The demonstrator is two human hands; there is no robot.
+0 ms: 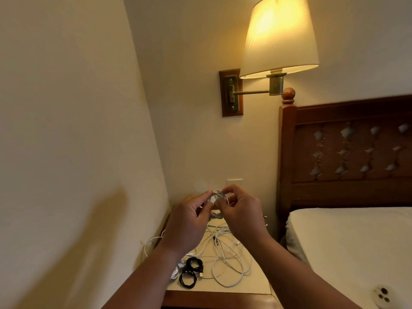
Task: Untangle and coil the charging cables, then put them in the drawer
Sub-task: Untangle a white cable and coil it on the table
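Cable coil [218, 200] in left hand [189, 223] and right hand [242, 216], above tangled cables [227, 258]

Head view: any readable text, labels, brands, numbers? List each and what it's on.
No readable text anywhere in this view.
Brass lamp bracket plate: no markings visible.
White wall plate: blank.
Silver USB plug on the black coiled cable: too small to tell.
White round device on the bed: three dark dots, no lettering.
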